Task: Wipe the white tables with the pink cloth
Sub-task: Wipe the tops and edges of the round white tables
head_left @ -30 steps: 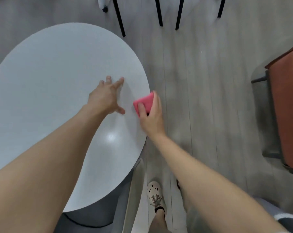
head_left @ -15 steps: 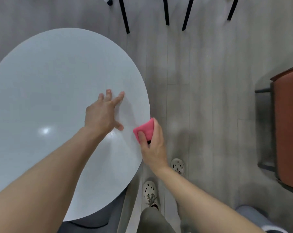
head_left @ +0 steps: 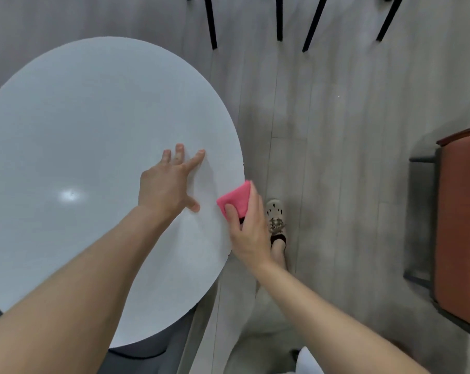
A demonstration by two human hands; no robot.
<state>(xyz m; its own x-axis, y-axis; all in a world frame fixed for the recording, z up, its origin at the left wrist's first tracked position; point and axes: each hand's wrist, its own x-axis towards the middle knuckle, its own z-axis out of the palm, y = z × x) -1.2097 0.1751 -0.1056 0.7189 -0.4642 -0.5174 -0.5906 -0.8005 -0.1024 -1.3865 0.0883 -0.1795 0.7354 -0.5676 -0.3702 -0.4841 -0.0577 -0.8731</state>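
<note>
A round white table (head_left: 80, 136) fills the left of the head view. My left hand (head_left: 166, 184) lies flat on its right part, fingers spread and straight. My right hand (head_left: 247, 228) grips a folded pink cloth (head_left: 235, 199) against the table's right rim, thumb on top and fingers wrapped behind it. Part of the cloth is hidden under my hand.
Black chair legs (head_left: 211, 22) stand on the grey plank floor beyond the table. A chair with a rust-red seat (head_left: 460, 225) and dark frame sits at the right edge. My foot in a pale perforated shoe (head_left: 274, 215) is just right of the table rim.
My right hand has slid the cloth along the table's right rim toward me. My left hand has stayed flat on the tabletop. My foot has stepped forward beside the table.
</note>
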